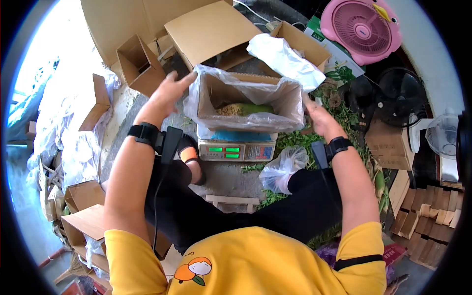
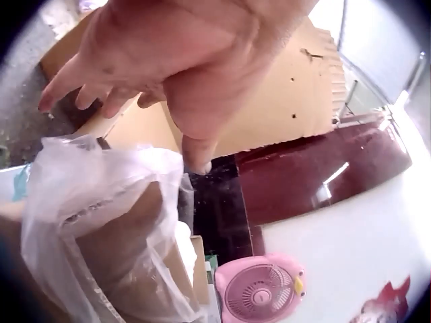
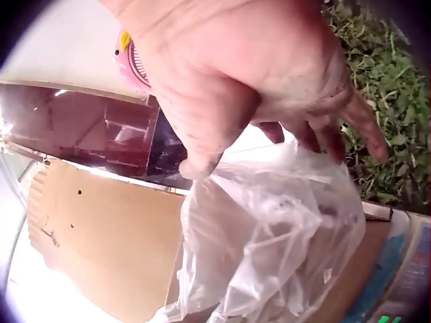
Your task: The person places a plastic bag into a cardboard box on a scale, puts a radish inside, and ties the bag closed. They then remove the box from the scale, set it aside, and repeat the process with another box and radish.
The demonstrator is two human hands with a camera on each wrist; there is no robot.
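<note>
One lined cardboard box on one digital scale, one hand at each side.

The cardboard box (image 1: pixel 246 118), fitted with one clear plastic liner (image 1: pixel 195 93), sits on the digital scale (image 1: pixel 235 150) at centre, with green-husked corn (image 1: pixel 248 108) inside. The left hand (image 1: pixel 164 96) is just beside the box's left wall, fingers straight and spread, gripping nothing. The right hand (image 1: pixel 319 120) is at the liner's right edge, fingers loosely bent, with no grip evident; contact cannot be confirmed. Three fans stand far right: pink (image 1: pixel 361 29), black (image 1: pixel 400 96) and white (image 1: pixel 442 135).
</note>
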